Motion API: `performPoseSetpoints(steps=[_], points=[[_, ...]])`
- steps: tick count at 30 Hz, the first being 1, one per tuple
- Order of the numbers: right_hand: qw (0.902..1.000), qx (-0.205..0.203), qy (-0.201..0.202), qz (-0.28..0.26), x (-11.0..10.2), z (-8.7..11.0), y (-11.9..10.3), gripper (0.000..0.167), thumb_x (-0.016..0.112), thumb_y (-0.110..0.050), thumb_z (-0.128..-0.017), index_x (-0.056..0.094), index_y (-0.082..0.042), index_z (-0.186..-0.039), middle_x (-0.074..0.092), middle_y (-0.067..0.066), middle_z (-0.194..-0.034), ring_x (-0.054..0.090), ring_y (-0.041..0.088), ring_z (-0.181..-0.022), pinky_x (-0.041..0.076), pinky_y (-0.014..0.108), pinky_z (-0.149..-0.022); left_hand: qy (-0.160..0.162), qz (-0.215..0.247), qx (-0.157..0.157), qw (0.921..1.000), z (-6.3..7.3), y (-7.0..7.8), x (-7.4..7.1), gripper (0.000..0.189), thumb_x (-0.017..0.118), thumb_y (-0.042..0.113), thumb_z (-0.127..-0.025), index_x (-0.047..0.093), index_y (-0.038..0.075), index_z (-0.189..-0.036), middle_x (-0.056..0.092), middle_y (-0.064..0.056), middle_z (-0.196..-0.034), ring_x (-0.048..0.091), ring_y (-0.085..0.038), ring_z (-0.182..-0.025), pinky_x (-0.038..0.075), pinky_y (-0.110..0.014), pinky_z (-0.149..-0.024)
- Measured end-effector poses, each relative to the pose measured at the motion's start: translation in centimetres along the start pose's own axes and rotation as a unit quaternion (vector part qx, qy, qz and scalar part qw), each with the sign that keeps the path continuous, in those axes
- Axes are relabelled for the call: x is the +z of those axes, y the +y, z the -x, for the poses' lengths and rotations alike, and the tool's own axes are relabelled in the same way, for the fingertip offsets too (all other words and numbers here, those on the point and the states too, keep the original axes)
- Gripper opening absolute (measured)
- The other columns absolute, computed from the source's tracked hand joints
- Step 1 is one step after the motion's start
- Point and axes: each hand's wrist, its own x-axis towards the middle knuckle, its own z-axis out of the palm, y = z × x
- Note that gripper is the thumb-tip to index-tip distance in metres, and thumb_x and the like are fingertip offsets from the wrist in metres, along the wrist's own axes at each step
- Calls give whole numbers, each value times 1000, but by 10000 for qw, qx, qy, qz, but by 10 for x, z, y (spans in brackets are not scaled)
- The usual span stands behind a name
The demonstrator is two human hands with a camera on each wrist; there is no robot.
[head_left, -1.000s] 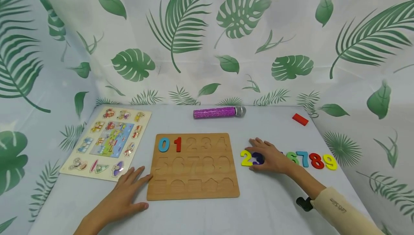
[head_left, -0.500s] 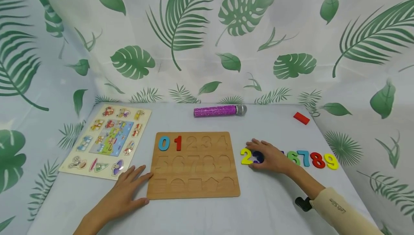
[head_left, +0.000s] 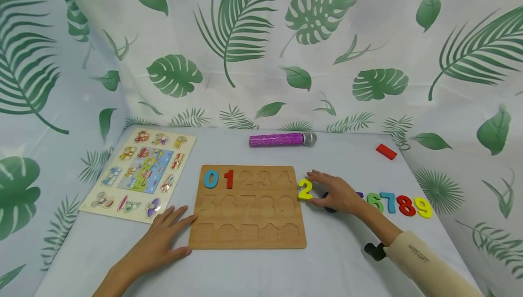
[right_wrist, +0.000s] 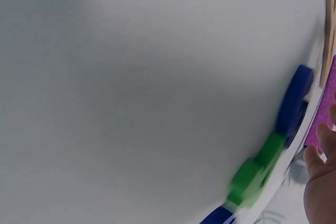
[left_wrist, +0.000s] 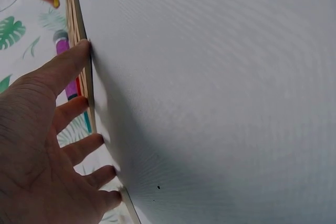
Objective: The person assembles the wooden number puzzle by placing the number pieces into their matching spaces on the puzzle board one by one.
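My right hand [head_left: 337, 192] pinches a yellow number 2 [head_left: 305, 190] between thumb and fingers, at the right edge of the wooden number board [head_left: 249, 244]. A blue 0 [head_left: 210, 179] and a red 1 [head_left: 229, 179] sit in the board's top row. With fingers spread, my left hand [head_left: 161, 238] rests on the table, its index fingertip at the board's left edge. A dark blue number [head_left: 330, 209] is mostly covered by the right hand. In the right wrist view, a blue piece [right_wrist: 294, 100] and a green piece [right_wrist: 257, 174] lie in line below that hand.
Right of the hand run a green 6 [head_left: 375, 202], a blue 7 [head_left: 388, 201], a red 8 [head_left: 406, 205] and a yellow 9 [head_left: 423, 207]. A purple microphone [head_left: 278, 140] and a red block [head_left: 386, 151] lie behind. A picture puzzle [head_left: 87, 205] is at left.
The right hand has moved left with the yellow 2, from beside the dark blue number to the board's right edge. The left hand has stayed beside the board; the whole view shifted slightly.
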Motion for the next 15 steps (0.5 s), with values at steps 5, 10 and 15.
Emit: performPoseSetpoints(steps=[5, 10, 15], points=[[9985, -431, 278, -178, 5, -26, -14, 74, 83, -38, -78, 56, -6, -139, 52, 14, -144, 48, 36, -131, 45, 58, -100, 102, 14, 78, 9999, 1, -2, -1, 77, 81, 46, -78, 52, 21, -145, 37, -12, -155, 21, -46, -142, 20, -66, -111], [9957, -805, 327, -329, 16, -56, -26, 73, 83, -37, -79, 56, -7, -139, 53, 12, -143, 51, 32, -129, 46, 53, -100, 103, 64, 143, 9998, 2, -2, -2, 76, 79, 48, -80, 51, 21, -146, 36, -11, -155, 21, -46, -143, 19, -65, -112], [9931, -981, 278, -587, 29, -84, -40, 72, 84, -38, -78, 58, -4, -137, 55, 11, -140, 51, 30, -129, 44, 51, -103, 193, 45, 224, 9996, 1, -4, 1, 75, 79, 48, -81, 52, 22, -145, 37, -10, -155, 22, -45, -143, 20, -66, -112]])
